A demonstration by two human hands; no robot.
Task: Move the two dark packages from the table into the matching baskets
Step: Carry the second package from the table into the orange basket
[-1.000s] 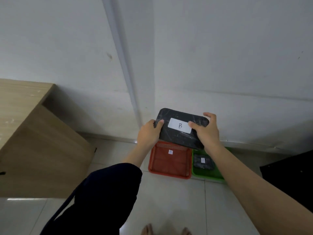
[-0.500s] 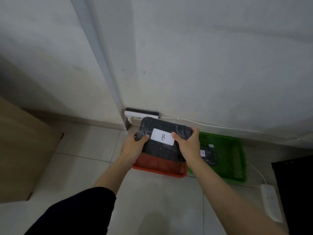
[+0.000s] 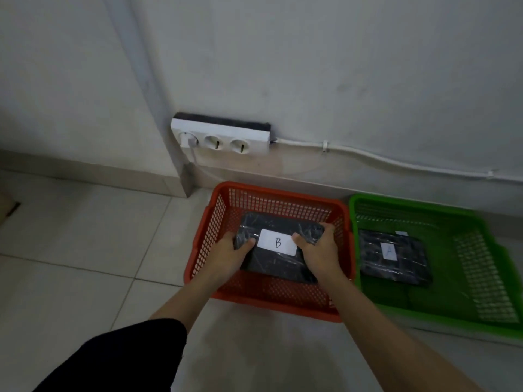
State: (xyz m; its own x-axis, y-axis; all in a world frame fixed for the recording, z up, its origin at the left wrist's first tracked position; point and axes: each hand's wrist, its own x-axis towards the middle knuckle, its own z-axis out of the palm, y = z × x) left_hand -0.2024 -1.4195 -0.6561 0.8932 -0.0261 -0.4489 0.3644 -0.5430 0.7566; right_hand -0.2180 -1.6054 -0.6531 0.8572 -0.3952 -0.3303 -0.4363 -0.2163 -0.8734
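A dark package with a white label marked B point(image 3: 278, 263) is inside the red basket point(image 3: 218, 219) on the floor, low over its bottom. My left hand point(image 3: 227, 254) grips its left end and my right hand point(image 3: 318, 250) grips its right end, thumbs on top beside the label. I cannot tell whether the package rests on the basket floor. A second dark package marked A point(image 3: 394, 258) lies flat in the green basket point(image 3: 486, 278) right beside the red one.
Both baskets stand against a white wall on pale floor tiles. A white socket strip point(image 3: 223, 138) with one plug in it is fixed low on the wall, and a white cable point(image 3: 396, 162) runs right from it. A wall corner juts out at left.
Both hands have lowered the B package from above the red basket down into it. The view has dropped closer to the floor and the baskets look much larger.
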